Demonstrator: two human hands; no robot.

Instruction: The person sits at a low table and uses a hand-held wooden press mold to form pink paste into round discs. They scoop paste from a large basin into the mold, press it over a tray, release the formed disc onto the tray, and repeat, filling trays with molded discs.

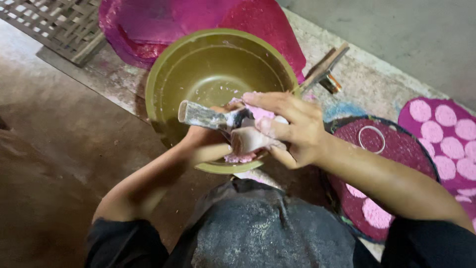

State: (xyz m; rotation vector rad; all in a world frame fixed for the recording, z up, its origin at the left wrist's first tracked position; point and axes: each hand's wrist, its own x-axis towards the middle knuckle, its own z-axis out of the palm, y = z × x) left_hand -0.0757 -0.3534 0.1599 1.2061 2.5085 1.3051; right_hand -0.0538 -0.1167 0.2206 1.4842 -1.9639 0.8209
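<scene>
My left hand (206, 141) grips a paste-smeared scraper (201, 115) over the near rim of the olive bowl (198, 64). My right hand (290, 129) closes around a pink-white lump (250, 139), touching the blade.

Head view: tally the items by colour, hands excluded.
Olive green: 1, the bowl
Pink or magenta: 4, the sheet behind the bowl, the spotted mat, the round spotted mat, the soft lump under the right hand
Grey metal: 2, the flat tool in the left hand, the ring
Brown: 1, the woven lattice
Total: 8
</scene>
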